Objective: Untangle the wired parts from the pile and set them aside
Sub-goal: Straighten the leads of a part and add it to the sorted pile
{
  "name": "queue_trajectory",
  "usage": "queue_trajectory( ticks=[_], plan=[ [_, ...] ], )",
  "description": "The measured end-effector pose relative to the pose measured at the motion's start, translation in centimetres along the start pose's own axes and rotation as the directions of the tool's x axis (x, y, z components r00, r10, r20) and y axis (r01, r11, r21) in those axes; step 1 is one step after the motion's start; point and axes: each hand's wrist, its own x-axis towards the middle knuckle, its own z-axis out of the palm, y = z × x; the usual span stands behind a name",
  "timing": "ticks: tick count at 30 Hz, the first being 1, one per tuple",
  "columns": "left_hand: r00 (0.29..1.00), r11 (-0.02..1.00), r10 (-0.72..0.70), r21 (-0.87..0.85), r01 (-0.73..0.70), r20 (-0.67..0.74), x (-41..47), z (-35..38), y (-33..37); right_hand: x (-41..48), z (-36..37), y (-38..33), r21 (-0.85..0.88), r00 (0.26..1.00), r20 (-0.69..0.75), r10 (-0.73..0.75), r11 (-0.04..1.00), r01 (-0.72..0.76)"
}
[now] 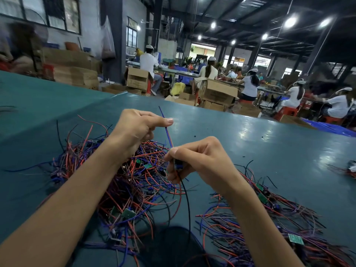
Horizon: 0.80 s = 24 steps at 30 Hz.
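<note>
A tangled pile of red, blue and black wires with small green circuit boards [131, 176] lies on the teal table in front of me, left of centre. My right hand [200, 160] grips one wired part [178, 167] above the table; its black wire hangs down and its blue and red wires [168, 132] run up to my left hand [138, 128]. My left hand's fingers are curled beside those wires, with the thumb stretched out towards them; I cannot see whether it pinches them. A second spread of wired parts [269, 218] lies at the right.
The teal table [250, 135] runs wide ahead and to the right. A small bunch of wires [351, 168] sits at the right edge. Beyond the table stand cardboard boxes [217, 93], and several people sit working at other benches.
</note>
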Motion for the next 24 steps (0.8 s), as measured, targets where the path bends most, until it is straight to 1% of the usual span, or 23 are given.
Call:
queue_trajectory(
  ticks=[3,6,9,10,11,12,13,14,15,16,17,18,19,20,24],
  plan=[
    [0.994,1.0,-0.014,-0.019,0.012,-0.112,0.6,-0.9,-0.8,0.0,0.4,0.4,-0.028,0.998,0.056,0.038,0.999,-0.037],
    [0.982,1.0,0.013,-0.006,-0.014,-0.188,1.0,-1.1,-1.5,0.2,0.6,0.6,-0.027,0.994,0.077,0.076,0.997,-0.075],
    [0.961,0.993,0.1,0.08,-0.083,-0.256,1.4,-0.5,-1.7,0.6,0.2,0.7,0.095,0.992,0.008,0.126,0.987,-0.126],
    [0.963,0.995,0.086,0.07,-0.07,-0.255,1.5,-0.4,-1.6,0.7,-0.1,0.8,0.156,0.99,-0.035,0.137,0.979,-0.131],
    [0.973,0.999,0.027,0.035,-0.02,-0.228,1.5,-0.3,-1.3,0.8,-0.5,0.8,0.211,0.985,-0.086,0.147,0.969,-0.126],
    [0.985,0.998,-0.055,-0.009,0.055,-0.164,1.3,-0.2,-0.9,0.9,-1.0,0.9,0.246,0.978,-0.141,0.154,0.962,-0.116],
    [0.99,0.991,-0.132,-0.027,0.13,-0.057,1.2,-0.2,-0.5,1.0,-1.5,0.9,0.259,0.968,-0.192,0.16,0.96,-0.108],
    [0.98,0.983,-0.182,0.007,0.182,0.078,0.9,-0.2,-0.1,1.1,-1.9,1.0,0.257,0.958,-0.232,0.169,0.96,-0.107],
    [0.952,0.977,-0.213,0.079,0.2,0.22,0.6,-0.2,0.2,1.2,-2.3,1.0,0.253,0.948,-0.263,0.182,0.961,-0.115],
    [0.906,0.969,-0.234,0.161,0.187,0.352,0.3,0.0,0.4,1.3,-2.6,1.1,0.255,0.937,-0.285,0.2,0.958,-0.127],
    [0.851,0.96,-0.249,0.235,0.153,0.463,-0.2,0.5,0.5,1.3,-2.8,1.1,0.27,0.929,-0.298,0.22,0.953,-0.139],
    [0.802,0.951,-0.256,0.289,0.109,0.54,-0.7,1.0,0.6,1.3,-3.0,1.2,0.288,0.923,-0.304,0.237,0.946,-0.148],
    [0.774,0.947,-0.25,0.312,0.072,0.581,-1.1,1.7,0.6,1.3,-3.1,1.2,0.302,0.92,-0.302,0.249,0.941,-0.155],
    [0.771,0.951,-0.234,0.306,0.054,0.593,-1.4,2.4,0.5,1.3,-3.1,1.1,0.308,0.921,-0.295,0.255,0.937,-0.161],
    [0.835,0.978,-0.159,0.198,0.061,0.527,-1.6,3.6,-0.2,1.4,-2.9,1.1,0.307,0.926,-0.259,0.275,0.932,-0.19]
  ],
)
